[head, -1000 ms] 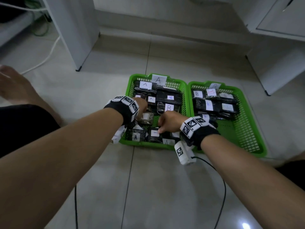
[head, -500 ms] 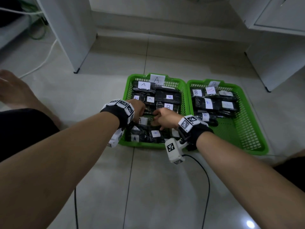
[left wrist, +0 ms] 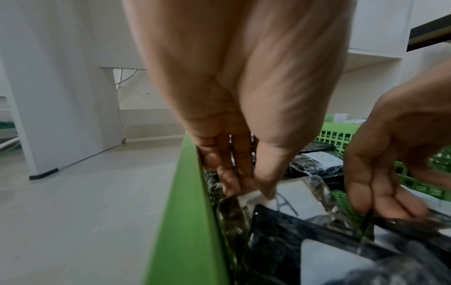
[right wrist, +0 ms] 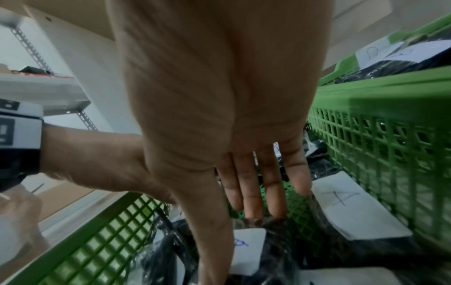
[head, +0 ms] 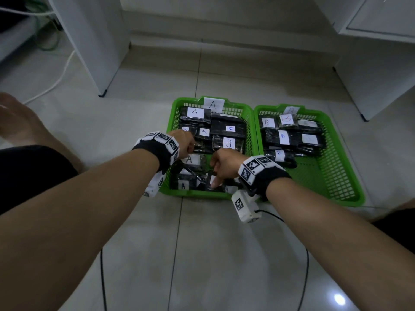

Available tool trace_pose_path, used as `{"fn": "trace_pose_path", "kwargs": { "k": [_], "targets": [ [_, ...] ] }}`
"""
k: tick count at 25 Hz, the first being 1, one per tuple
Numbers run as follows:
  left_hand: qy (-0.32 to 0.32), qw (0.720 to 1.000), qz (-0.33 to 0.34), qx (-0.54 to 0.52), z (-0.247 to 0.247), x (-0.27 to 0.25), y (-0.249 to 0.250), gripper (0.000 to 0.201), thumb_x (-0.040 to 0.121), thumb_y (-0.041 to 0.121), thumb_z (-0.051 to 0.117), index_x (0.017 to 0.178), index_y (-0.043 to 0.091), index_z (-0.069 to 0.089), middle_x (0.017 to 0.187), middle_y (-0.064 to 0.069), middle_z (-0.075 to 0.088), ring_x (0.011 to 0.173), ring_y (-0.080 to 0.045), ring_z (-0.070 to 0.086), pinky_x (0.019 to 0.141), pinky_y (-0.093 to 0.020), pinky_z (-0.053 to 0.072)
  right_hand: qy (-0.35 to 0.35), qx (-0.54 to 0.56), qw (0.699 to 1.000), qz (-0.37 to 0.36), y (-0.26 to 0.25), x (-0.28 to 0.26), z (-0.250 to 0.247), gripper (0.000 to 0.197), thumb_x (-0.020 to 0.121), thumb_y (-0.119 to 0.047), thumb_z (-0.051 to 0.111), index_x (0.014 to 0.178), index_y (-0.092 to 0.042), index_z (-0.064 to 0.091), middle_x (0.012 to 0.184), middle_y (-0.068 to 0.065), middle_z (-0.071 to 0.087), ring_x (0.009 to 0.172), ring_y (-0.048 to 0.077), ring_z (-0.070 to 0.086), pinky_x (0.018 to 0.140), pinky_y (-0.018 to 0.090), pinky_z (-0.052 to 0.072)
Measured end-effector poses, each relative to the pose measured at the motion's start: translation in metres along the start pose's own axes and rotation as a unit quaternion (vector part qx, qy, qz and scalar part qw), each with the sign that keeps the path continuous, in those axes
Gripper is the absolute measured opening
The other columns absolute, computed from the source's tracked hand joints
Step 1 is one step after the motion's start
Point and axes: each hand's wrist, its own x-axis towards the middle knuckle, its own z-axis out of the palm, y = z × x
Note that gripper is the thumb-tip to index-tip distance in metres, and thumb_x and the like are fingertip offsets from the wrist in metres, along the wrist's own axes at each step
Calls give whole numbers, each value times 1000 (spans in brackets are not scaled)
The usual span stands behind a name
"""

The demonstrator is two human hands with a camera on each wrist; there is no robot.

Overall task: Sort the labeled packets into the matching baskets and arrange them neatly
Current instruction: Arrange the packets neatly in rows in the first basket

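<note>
Two green baskets stand side by side on the floor: basket A [head: 190, 195] on the left and basket B [head: 314, 198] on the right, both holding black packets with white labels. A packet marked B [head: 228, 143] lies in basket A. My left hand [head: 186, 144] [left wrist: 256, 190] is at that basket's left wall and pinches an A packet [left wrist: 292, 200] between thumb and fingers. At the near end, my right hand [head: 219, 173] [right wrist: 234, 231] pinches a black A packet [right wrist: 249, 248], thumb in front and straight fingers behind.
White furniture legs [head: 98, 52] stand at the back left and a white cabinet [head: 370, 75] at the back right. A white cable [head: 56, 79] and black cords [head: 102, 277] run across the tiles. My bare leg [head: 27, 122] lies at the left.
My right hand has shifted slightly left and dipped its fingers into the packets at the near end of basket A. The left hand has stayed at the basket's left side.
</note>
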Motion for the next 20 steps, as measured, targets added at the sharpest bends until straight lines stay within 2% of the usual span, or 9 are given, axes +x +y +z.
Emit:
{"fn": "trace_pose_path", "kwargs": {
  "k": [4, 8, 10, 11, 14, 17, 18, 20],
  "targets": [
    [9, 1000, -9, -5, 4, -2, -2, 28, 82, 8, 74, 109, 16, 71, 112, -3, 69, 103, -20, 65, 92, -33, 55, -13, 16, 1000, -6, 2, -2, -4, 48, 71, -21, 91, 113, -11, 70, 109, 4, 70, 99, 23, 65, 81, 35, 55],
    [36, 998, -12, -44, 6, -4, -5, 32, 80, 9, 74, 110, 18, 70, 111, -1, 69, 100, -18, 65, 89, -34, 57, -7, 172, 985, 4, 15, -4, -18, 34, 83, -12, 81, 113, -9, 65, 111, 13, 67, 91, 32, 72, 71, 46, 64],
    [29, 998, -9, -52, 6, -3, -4, 32, 78, 12, 75, 109, 19, 71, 108, 0, 70, 98, -17, 65, 87, -32, 57, 14, 217, 976, 3, 20, -6, -24, 32, 87, -14, 76, 116, -11, 64, 109, 12, 65, 89, 32, 72, 67, 42, 63],
    [23, 998, -5, -52, 5, -4, -3, 32, 76, 16, 77, 107, 19, 72, 104, 1, 71, 95, -18, 66, 86, -31, 57, 28, 219, 975, -3, 22, -6, -26, 27, 88, -17, 75, 113, -13, 66, 105, 10, 66, 86, 29, 71, 67, 38, 61],
    [27, 997, 1, -76, 1, -3, -5, 29, 72, 23, 83, 99, 19, 74, 93, 4, 68, 90, -16, 64, 75, -24, 52, 65, 233, 970, -7, 27, -6, -27, 8, 85, -21, 74, 91, -17, 71, 89, 2, 68, 78, 18, 65, 66, 29, 52],
    [55, 989, 17, -133, -13, -2, -11, 19, 80, 21, 78, 99, 19, 74, 96, 4, 67, 90, -14, 62, 73, -22, 46, 88, 244, 966, 3, 35, -1, -29, 14, 78, -17, 73, 80, -3, 71, 76, 2, 64, 69, 14, 56, 65, 27, 46],
    [67, 983, 17, -168, -20, -1, -14, 17, 83, 21, 75, 99, 20, 74, 96, 4, 67, 90, -14, 62, 75, -24, 47, 97, 248, 964, 4, 35, 0, -30, 14, 77, -17, 73, 71, -4, 68, 70, 1, 60, 64, 14, 52, 64, 28, 44],
    [104, 963, 13, -248, -31, 1, -22, 16, 88, 25, 71, 103, 22, 73, 96, 4, 68, 89, -13, 64, 77, -29, 53, 110, 272, 956, 13, 34, 3, -34, 26, 76, -21, 73, 57, -15, 56, 62, -1, 53, 57, 14, 44, 63, 29, 39]
  ]
}}
